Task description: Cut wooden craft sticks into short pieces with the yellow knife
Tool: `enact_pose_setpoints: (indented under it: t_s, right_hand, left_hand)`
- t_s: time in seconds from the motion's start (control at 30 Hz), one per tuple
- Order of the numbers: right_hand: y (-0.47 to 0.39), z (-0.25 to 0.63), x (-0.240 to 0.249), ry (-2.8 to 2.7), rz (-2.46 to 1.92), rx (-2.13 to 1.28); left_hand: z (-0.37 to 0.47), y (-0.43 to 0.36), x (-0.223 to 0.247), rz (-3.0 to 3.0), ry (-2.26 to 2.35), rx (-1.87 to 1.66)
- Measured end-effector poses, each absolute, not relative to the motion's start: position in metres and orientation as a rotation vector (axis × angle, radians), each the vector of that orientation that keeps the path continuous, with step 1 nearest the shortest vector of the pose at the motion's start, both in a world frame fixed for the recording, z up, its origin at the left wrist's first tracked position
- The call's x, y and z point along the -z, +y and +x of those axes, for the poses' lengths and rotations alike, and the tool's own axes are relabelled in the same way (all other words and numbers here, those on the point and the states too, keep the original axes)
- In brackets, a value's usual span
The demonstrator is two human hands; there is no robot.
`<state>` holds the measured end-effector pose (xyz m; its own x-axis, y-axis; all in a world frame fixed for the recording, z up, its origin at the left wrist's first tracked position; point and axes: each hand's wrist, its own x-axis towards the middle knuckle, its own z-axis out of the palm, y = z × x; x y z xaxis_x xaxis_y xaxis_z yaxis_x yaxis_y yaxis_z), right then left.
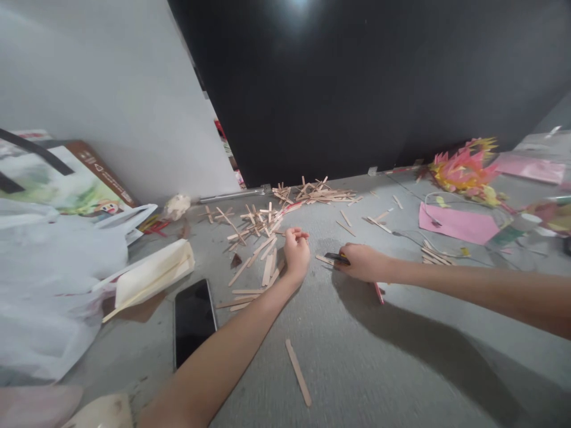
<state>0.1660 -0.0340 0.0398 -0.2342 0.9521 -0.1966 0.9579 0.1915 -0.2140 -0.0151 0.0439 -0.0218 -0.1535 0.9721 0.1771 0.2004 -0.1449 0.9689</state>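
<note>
My right hand [359,262] is closed round a dark utility knife [337,258] with a bit of yellow on it, low over the grey surface. Under and beside the knife lies a wooden stick [325,260]. To the left, my left hand [297,249] is raised slightly with its fingers curled; whether anything is between them is too small to tell. Loose wooden sticks [266,270] lie beside my left wrist, and a larger heap [312,195] is beyond it. A single stick [298,373] lies nearer to me. A thin red and white piece [379,293] is below my right hand.
A black phone [194,321] lies left of my left forearm. White plastic bags [57,267] and a cream folded piece [154,276] are farther left. At right are pink paper [458,223], a pink and yellow paper craft [466,170], a bottle [515,229] and cables. A black panel [366,89] stands behind.
</note>
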Motion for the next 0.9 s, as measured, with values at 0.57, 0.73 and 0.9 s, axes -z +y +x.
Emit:
enact_pose_setpoints:
  t_s: [0.57,0.73,0.9]
  right_hand:
    - [-0.021,0.162,-0.057,2.484,2.121,0.742]
    - [-0.019,0.150,-0.051,2.642,2.182,1.333]
    - [-0.016,0.145,-0.038,2.695,2.250,1.660]
  left_hand:
    - [-0.012,0.027,0.000,1.364,1.141,-1.331]
    - [-0.011,0.014,-0.007,1.501,0.778,-1.263]
    - [-0.011,0.012,-0.006,1.499,0.788,-1.302]
